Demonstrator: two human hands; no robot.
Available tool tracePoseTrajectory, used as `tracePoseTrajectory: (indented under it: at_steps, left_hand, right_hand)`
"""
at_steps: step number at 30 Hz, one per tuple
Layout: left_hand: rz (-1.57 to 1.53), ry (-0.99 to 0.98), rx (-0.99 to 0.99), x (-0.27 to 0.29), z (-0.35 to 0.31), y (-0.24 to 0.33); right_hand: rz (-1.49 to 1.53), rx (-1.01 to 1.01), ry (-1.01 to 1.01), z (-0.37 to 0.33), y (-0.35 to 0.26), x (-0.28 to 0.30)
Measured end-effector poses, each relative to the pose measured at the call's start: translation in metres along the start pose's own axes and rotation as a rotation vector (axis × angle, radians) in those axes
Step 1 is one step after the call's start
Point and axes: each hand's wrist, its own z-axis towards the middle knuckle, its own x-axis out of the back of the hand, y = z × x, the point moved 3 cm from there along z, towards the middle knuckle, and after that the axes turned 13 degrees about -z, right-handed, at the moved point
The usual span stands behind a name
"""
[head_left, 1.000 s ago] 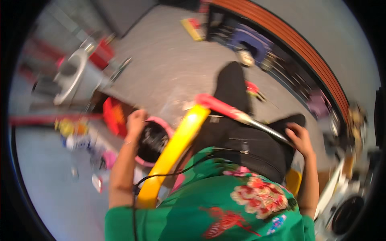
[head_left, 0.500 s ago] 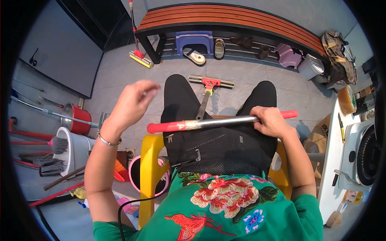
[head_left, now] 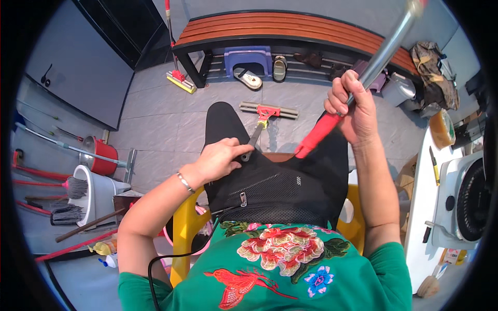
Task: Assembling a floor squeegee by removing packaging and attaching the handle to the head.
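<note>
R hand point(head_left: 357, 110): up, grips pole point(head_left: 385, 56) | L hand point(head_left: 220, 158): low, prob. touching mop head point(head_left: 266, 112)

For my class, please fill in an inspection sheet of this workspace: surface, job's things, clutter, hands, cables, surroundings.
Surface: grey tiled floor.
Job's things: silver pole with red grip; mop head on the floor, with dark shaft.
Clutter: white bucket and grey string mops at left.
Hands: right hand closed around the pole; left hand at the shaft's end, hold unclear.
Cables: black cable looping at the left side.
Surroundings: slatted bench ahead, white table at right.
</note>
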Motion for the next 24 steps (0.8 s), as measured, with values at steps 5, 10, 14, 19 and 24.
tracePoseTrajectory:
  at_steps: [5,10,14,19,24]
  left_hand:
    - [-0.291,0.152,-0.009,-0.008,0.043,-0.016]
    - [-0.461,0.504,-0.087,0.009,0.087,-0.028]
    - [-0.773,0.53,-0.163,0.007,0.11,-0.032]
    - [-0.855,0.58,-0.193,0.004,0.118,-0.038]
    - [-0.837,0.624,-0.179,0.008,0.119,-0.045]
  right_hand:
    - [0.146,0.025,0.012,0.011,-0.001,-0.005]
    - [0.165,0.099,0.059,0.029,-0.014,-0.008]
    - [0.12,0.274,0.063,0.046,-0.032,-0.021]
    - [-0.151,0.445,0.084,0.05,0.0,-0.035]
    - [-0.328,0.597,0.099,0.056,0.024,-0.047]
